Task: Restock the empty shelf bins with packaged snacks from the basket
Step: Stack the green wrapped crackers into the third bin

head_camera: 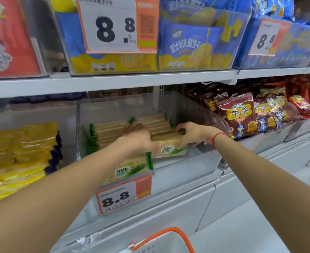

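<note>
A clear plastic shelf bin (196, 161) in the middle of the lower shelf holds several green-and-cream cracker packs (112, 130). Both my hands reach into it. My left hand (141, 139) and my right hand (192, 133) grip the two ends of a stack of cracker packs (168, 148) standing at the bin's front right. Another cracker pack (132, 167) leans against the bin's front wall below my left wrist. The white basket with an orange handle (168, 238) shows at the bottom edge; its contents are out of view.
Yellow packs (21, 154) fill the bin to the left, dark red snack bags (242, 115) the bin to the right. Blue-and-yellow biscuit bags (187, 44) sit on the upper shelf behind an 8.8 price tag (112, 24). Another 8.8 tag (123, 196) hangs on the cracker bin.
</note>
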